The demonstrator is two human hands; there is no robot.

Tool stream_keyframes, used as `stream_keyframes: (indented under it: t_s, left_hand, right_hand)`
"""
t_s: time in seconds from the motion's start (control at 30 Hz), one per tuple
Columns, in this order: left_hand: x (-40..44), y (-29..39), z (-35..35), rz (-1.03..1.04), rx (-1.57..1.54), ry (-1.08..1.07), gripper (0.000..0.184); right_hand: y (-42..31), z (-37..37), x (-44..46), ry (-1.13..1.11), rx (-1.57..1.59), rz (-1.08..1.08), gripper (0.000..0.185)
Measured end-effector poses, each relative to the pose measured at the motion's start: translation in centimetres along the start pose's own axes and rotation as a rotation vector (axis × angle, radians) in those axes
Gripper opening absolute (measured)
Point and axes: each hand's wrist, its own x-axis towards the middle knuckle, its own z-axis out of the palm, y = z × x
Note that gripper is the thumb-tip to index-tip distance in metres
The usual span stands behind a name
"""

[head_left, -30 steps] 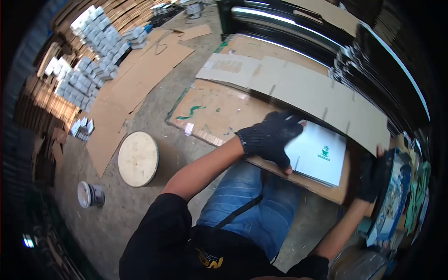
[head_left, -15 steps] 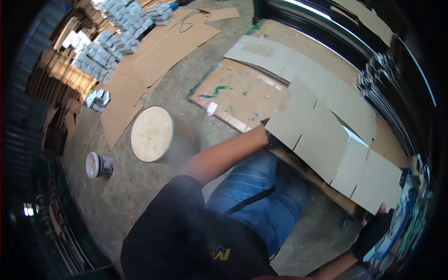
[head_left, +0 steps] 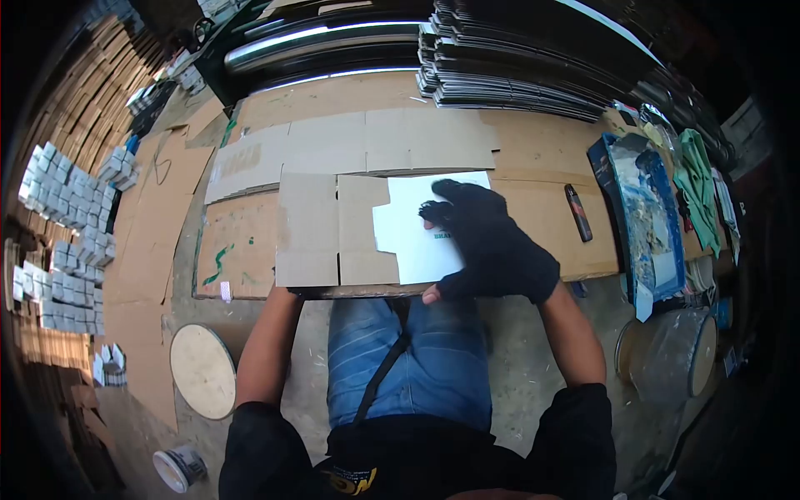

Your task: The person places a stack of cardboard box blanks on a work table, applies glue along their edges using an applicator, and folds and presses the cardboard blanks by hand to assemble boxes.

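Observation:
In front of me lies a cardboard box blank [head_left: 307, 233], brown on its left panels. Its right part is folded over, so a white printed panel [head_left: 417, 262] faces up. My right hand [head_left: 496, 246], in a black fingerless glove, rests on the white panel with fingers apart and the thumb at the near edge. At the blank's near left edge, only a dark sliver of my left hand [head_left: 307, 293] shows; its fingers are hidden under the cardboard. Behind it lies a stack of flat cardboard blanks [head_left: 333, 146] on the table.
To the right are a dark red-and-black cutter-like tool [head_left: 578, 212], a glue-smeared blue tray [head_left: 612, 179] and a green cloth [head_left: 698, 192]. A roller machine [head_left: 333, 54] and stacked dark sheets [head_left: 517, 87] stand behind. A round drum [head_left: 202, 371] and white bucket [head_left: 178, 468] are on the floor.
The blank's right end has been folded over to the left, turning its white side up. My right hand has come from the far right end to the middle. My view has swung round.

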Motion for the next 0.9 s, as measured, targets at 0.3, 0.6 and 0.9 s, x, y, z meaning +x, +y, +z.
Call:
stream_keyframes:
  t_s: [0.3,0.6,0.9]
  left_hand:
    - [-0.3,-1.3,-1.2,-0.193,-0.196,-0.153,0.073]
    - [0.7,0.7,-0.8,-0.169,0.066,-0.238,0.066]
    - [1.1,1.7,-0.6,-0.032,0.300,-0.296,0.064]
  right_hand:
    - [3.0,1.3,2.7,-0.046,0.132,-0.144,0.092]
    - [4.2,1.1,2.2,-0.003,0.054,-0.127,0.101]
    - [4.7,1.6,2.4,0.001,-0.003,-0.152,0.109]
